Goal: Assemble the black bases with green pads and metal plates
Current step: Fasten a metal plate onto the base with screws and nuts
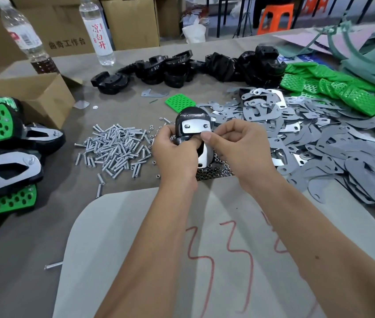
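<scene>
I hold a black base (187, 115) upright above the table's middle, with a shiny metal plate (195, 126) lying on its face. My left hand (172, 152) grips the base from the left and below. My right hand (232, 145) pinches the plate's right edge against the base with thumb and forefinger. A loose green pad (179, 102) lies just behind the base. More black bases (181, 67) are piled at the back, green pads (342, 88) at the back right, and metal plates (308, 138) spread on the right.
Screws (115, 150) lie heaped left of my hands, and small nuts (214, 172) under them. Finished assemblies (2, 152) are stacked at the left edge beside an open cardboard box (32, 95). Two bottles (97, 31) stand at the back. A pale board (136, 249) with red marks lies near me.
</scene>
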`<action>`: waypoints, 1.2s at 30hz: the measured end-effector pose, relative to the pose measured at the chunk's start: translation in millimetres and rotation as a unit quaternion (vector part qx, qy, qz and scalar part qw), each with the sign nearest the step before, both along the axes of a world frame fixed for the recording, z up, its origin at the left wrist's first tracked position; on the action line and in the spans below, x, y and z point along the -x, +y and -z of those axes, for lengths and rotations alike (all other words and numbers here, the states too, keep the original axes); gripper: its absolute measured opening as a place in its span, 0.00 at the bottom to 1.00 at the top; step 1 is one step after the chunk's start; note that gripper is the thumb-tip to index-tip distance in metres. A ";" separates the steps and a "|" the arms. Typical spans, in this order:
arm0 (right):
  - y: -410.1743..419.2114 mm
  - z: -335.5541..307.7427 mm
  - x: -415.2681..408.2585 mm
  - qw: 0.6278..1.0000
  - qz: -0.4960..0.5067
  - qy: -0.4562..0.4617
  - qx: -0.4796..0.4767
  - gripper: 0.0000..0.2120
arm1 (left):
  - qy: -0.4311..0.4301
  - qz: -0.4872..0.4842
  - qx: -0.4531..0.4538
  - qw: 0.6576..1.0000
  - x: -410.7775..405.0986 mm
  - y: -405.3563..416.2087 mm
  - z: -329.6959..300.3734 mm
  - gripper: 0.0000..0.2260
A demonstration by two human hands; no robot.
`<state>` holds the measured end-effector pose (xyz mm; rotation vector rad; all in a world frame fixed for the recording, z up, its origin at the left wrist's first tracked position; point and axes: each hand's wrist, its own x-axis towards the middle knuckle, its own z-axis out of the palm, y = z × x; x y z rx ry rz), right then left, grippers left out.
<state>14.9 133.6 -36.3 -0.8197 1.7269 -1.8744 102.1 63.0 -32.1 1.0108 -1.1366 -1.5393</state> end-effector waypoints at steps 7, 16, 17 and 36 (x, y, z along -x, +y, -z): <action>-0.9 3.4 5.6 0.996 -0.031 0.046 -0.069 0.14 | 0.001 0.006 -0.019 1.000 -1.7 -0.1 -0.2 0.11; -0.4 -1.6 7.0 0.990 -0.088 0.041 -0.105 0.16 | 0.004 0.038 -0.061 0.997 -7.0 -0.2 -4.5 0.10; -0.6 -1.1 6.8 0.990 -0.084 0.039 -0.107 0.15 | 0.005 0.043 -0.067 0.997 -8.1 -0.2 -5.2 0.10; 4.5 -0.6 12.7 0.997 -0.021 -0.069 -0.026 0.17 | -0.138 0.206 0.082 0.965 -26.4 0.6 -13.9 0.15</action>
